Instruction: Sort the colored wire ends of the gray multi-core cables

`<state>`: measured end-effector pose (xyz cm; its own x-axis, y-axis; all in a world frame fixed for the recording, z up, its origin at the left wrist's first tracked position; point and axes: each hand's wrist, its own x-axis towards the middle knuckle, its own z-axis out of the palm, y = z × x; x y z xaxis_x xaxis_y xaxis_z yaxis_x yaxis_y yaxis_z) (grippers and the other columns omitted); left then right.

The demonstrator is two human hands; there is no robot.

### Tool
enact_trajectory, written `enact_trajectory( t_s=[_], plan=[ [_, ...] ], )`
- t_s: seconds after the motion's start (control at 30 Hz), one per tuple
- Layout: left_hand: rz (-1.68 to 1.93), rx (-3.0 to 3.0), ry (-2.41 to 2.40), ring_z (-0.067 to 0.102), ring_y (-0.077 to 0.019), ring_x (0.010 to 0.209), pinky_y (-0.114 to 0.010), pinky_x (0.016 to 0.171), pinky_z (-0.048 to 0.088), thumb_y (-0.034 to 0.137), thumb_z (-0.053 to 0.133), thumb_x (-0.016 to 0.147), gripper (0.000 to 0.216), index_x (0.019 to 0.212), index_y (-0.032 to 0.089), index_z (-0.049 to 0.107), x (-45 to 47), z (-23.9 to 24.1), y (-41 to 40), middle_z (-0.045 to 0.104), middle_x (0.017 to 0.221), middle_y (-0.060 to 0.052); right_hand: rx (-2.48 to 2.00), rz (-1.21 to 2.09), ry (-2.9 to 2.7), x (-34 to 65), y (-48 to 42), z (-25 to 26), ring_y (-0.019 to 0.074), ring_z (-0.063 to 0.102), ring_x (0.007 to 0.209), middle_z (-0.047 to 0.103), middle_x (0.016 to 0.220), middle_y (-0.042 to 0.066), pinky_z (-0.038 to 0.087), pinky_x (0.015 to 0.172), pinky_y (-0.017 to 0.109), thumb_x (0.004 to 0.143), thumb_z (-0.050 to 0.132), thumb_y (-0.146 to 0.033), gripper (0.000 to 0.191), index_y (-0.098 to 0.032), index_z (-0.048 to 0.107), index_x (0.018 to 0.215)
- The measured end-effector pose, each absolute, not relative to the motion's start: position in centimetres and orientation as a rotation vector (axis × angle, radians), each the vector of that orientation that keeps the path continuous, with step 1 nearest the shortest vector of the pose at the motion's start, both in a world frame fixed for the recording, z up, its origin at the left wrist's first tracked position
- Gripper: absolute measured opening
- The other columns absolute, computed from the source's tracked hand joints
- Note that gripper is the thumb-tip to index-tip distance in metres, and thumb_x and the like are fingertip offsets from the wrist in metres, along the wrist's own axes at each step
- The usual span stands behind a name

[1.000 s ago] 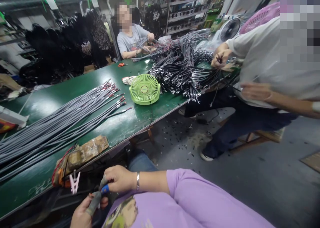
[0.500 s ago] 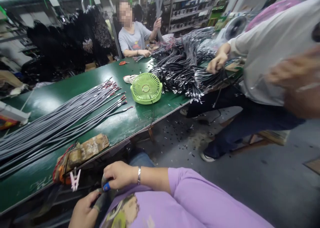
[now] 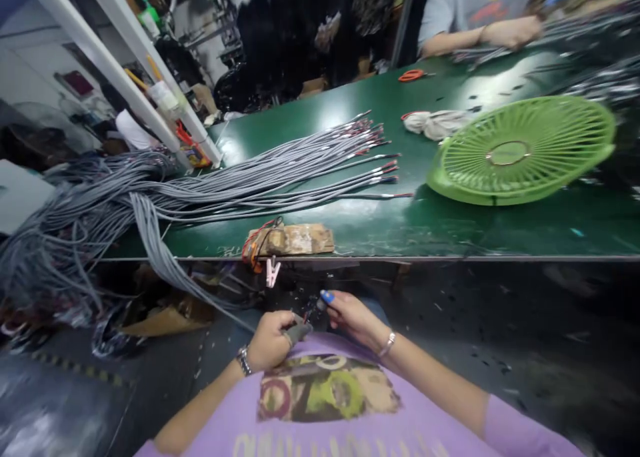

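Low in front of my purple shirt, my left hand [image 3: 274, 340] is closed around the end of a bundle of grey cables [image 3: 170, 263], which hangs down from the table edge. Dark, thin wire ends [image 3: 310, 307] show just beyond its fingers. Close beside them, my right hand [image 3: 354, 318] pinches with thumb and fingertips, a blue cover on one digit; what sits in the pinch is too small to make out. Grey finger covers show on both hands. Above the hands, a pink clothespin [image 3: 271, 273] hangs at the table edge by a taped wooden block [image 3: 310, 238] with red and black wires.
Grey cables with stripped ends [image 3: 270, 177] lie along the green table [image 3: 365, 233], heaped at left. A green fan [image 3: 530, 151], a white cloth bundle [image 3: 434, 125] and orange-handled scissors [image 3: 411, 75] are on the right. A co-worker [image 3: 465, 17] sits across. White posts [image 3: 145, 77] rise at left.
My view has swung left, bringing the cable heap and posts in and the co-worker at right out. My hands, formerly together, are now slightly apart with wire ends showing between them.
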<state>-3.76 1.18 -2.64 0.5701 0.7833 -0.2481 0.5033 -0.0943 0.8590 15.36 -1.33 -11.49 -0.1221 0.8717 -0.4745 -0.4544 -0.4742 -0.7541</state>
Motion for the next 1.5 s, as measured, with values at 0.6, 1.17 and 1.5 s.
enact_trajectory(
  t_s=[0.6,1.17,1.5],
  plan=[
    [0.767,0.948,1.164,0.061,-0.0150,0.051,-0.026,0.053,0.047,0.053,0.079,0.059,0.042,0.067,0.014,0.067,-3.2,-3.4,0.4,0.067,0.056,-0.006,-1.133,1.775,-1.052,14.8,-1.1,-6.3,0.0117,0.049,0.065,0.065,0.082,0.003,0.039,0.061,0.026,0.068,0.074,-0.052,0.043,-0.017,0.070,0.092],
    [0.804,0.824,1.150,0.060,-0.0159,0.047,-0.028,0.051,0.049,0.062,0.080,0.050,0.054,0.062,0.014,0.058,-2.1,-2.4,-0.5,0.061,0.049,-0.003,-1.242,1.695,-1.089,12.4,0.6,-1.9,0.0125,0.047,0.051,0.057,0.053,-0.002,0.039,0.053,0.029,0.055,0.074,-0.066,0.050,-0.021,0.056,0.066],
    [0.853,0.762,1.181,0.058,-0.0151,0.043,-0.029,0.051,0.049,0.063,0.078,0.050,0.054,0.061,0.016,0.056,-1.6,-2.1,-0.1,0.060,0.047,-0.002,-1.274,1.660,-0.931,12.6,0.0,-2.8,0.0133,0.048,0.055,0.058,0.058,-0.001,0.040,0.057,0.029,0.056,0.076,-0.060,0.045,-0.020,0.055,0.065]
  ],
)
